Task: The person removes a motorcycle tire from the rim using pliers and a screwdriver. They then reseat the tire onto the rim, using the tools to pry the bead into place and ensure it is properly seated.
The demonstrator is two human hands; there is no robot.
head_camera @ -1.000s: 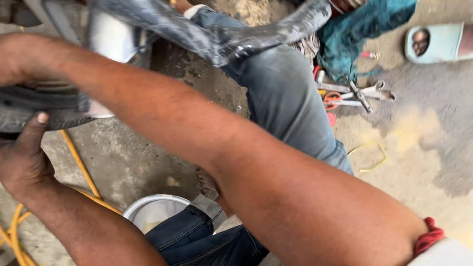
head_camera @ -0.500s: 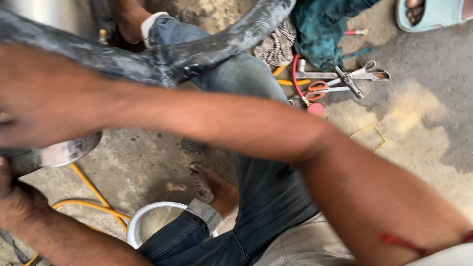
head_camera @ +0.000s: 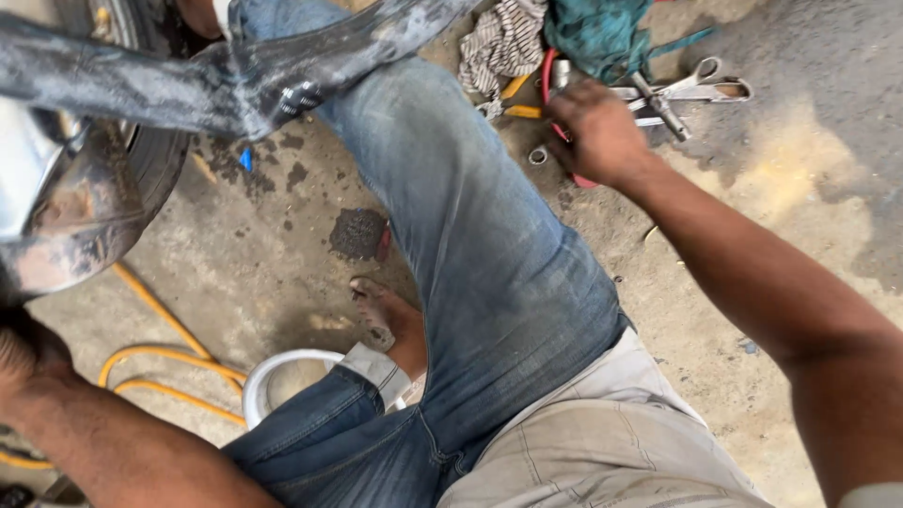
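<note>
My right hand (head_camera: 597,132) reaches out to a pile of tools on the concrete floor. Its fingers are bent over a red-handled tool (head_camera: 576,179); whether they grip it is hidden. My left hand (head_camera: 23,353) sits at the left edge, half out of view, against a dirty metal guard (head_camera: 75,226) beside a tyre (head_camera: 155,160). A grimy dark bar (head_camera: 141,89) crosses above it. My leg in blue jeans (head_camera: 451,188) lies between the two hands.
By the right hand lie scissors (head_camera: 715,80), a cross wrench (head_camera: 658,99), yellow-handled pliers (head_camera: 517,99), a small metal ring (head_camera: 537,155), a striped rag (head_camera: 503,38) and a teal cloth (head_camera: 602,28). A yellow hose (head_camera: 160,362) and a white bowl (head_camera: 273,376) lie near my bare foot (head_camera: 381,315).
My right arm has swung away from the wheel side on the left, across my leg to the tool pile at the upper right. My left hand stays low at the left.
</note>
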